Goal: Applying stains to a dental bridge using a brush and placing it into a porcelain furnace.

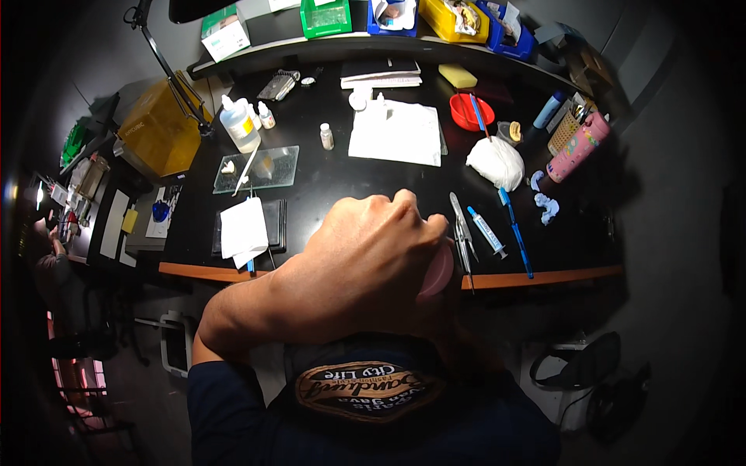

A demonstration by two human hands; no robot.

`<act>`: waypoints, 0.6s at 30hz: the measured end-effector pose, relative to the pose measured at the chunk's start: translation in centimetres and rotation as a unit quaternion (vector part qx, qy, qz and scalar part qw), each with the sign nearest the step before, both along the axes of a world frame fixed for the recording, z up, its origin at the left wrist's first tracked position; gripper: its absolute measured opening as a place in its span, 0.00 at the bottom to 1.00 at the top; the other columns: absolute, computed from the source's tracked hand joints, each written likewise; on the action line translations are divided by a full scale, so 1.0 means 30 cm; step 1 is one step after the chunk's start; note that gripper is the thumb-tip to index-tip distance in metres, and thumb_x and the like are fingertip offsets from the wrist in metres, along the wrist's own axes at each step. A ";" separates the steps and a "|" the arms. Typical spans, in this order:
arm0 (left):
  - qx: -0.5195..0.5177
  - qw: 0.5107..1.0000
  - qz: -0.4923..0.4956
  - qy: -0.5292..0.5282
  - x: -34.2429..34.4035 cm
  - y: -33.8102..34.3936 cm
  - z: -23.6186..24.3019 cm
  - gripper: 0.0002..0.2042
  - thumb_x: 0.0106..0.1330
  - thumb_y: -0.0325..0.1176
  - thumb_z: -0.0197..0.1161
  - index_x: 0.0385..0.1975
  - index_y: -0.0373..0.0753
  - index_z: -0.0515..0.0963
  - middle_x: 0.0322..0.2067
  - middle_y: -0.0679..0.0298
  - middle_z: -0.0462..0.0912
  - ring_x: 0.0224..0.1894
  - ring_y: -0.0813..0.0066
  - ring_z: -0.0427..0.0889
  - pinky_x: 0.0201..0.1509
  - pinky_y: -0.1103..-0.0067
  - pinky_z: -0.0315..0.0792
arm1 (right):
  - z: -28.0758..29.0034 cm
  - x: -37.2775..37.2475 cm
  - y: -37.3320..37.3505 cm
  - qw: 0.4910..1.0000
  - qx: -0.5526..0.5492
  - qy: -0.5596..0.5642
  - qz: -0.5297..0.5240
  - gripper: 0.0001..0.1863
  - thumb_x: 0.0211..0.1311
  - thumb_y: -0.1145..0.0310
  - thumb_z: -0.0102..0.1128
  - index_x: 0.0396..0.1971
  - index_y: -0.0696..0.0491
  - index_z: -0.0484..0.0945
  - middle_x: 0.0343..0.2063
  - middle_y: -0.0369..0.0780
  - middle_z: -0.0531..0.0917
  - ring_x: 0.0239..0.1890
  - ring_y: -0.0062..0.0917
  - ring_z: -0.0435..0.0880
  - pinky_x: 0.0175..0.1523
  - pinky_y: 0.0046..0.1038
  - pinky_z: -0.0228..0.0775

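Observation:
Large in the middle is my left hand (pixel 377 241), raised between me and the bench with its back toward me. Its fingers are curled and its wrist is bent. A smooth pink rounded piece (pixel 437 273) shows at its right side, beneath the bent fingers; most of the piece is hidden. My right hand (pixel 441 317) lies in dark shadow just below that piece, and its fingers cannot be made out. Metal tweezers (pixel 460 225) lie on the bench close to the right of my left hand. Beside them are a blue-and-white syringe (pixel 486 231) and a blue-handled tool (pixel 516 233).
On the black bench stand a clear bottle (pixel 239 128), a small vial (pixel 326 137), a red bowl (pixel 466 116) and a pink flask (pixel 579 147). A glass slab (pixel 281 177), folded tissue (pixel 243 231), white sheets (pixel 400 140) and a white cloth bundle (pixel 496 163) surround my hands.

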State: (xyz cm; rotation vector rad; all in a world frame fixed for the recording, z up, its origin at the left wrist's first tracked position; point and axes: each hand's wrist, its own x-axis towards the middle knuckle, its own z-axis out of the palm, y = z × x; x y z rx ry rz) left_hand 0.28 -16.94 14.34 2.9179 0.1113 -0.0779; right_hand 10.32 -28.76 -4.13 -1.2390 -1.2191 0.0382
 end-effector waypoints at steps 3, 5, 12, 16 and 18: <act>0.019 0.995 0.013 -0.093 -0.008 0.002 -0.054 0.30 0.49 0.53 0.77 0.45 0.38 0.78 0.35 0.49 0.81 0.34 0.52 0.87 0.27 0.66 0.77 | -0.003 0.000 0.010 0.999 -0.025 0.027 0.028 0.57 0.38 0.60 0.89 0.67 0.59 0.61 0.59 0.49 0.75 0.61 0.37 0.79 0.62 0.39 0.75; 0.037 0.987 0.033 -0.156 -0.007 -0.005 -0.070 0.29 0.43 0.52 0.78 0.33 0.31 0.79 0.31 0.49 0.82 0.34 0.56 0.88 0.27 0.68 0.79 | -0.005 -0.004 0.020 0.996 -0.044 0.057 0.051 0.58 0.38 0.60 0.89 0.68 0.58 0.59 0.60 0.48 0.75 0.62 0.37 0.78 0.64 0.40 0.74; 0.057 0.984 0.072 -0.150 0.006 -0.031 -0.082 0.27 0.41 0.50 0.78 0.29 0.31 0.79 0.27 0.50 0.81 0.30 0.58 0.87 0.26 0.69 0.79 | -0.001 -0.001 0.030 0.989 -0.056 0.108 0.080 0.58 0.39 0.64 0.89 0.69 0.58 0.57 0.62 0.48 0.73 0.65 0.36 0.76 0.67 0.41 0.71; 0.029 0.986 0.147 -0.077 0.022 -0.058 -0.074 0.32 0.54 0.66 0.70 0.38 0.37 0.79 0.30 0.46 0.80 0.35 0.51 0.87 0.31 0.63 0.79 | -0.015 -0.007 0.032 0.971 -0.077 0.194 0.115 0.55 0.41 0.64 0.86 0.68 0.57 0.59 0.61 0.47 0.74 0.64 0.35 0.77 0.66 0.41 0.72; 0.015 0.980 0.183 -0.074 0.016 -0.067 -0.063 0.32 0.54 0.65 0.70 0.37 0.37 0.79 0.29 0.45 0.80 0.35 0.50 0.87 0.32 0.62 0.80 | 0.025 -0.010 0.032 0.981 -0.075 0.149 0.095 0.50 0.46 0.62 0.82 0.67 0.58 0.61 0.60 0.47 0.76 0.62 0.35 0.78 0.65 0.41 0.72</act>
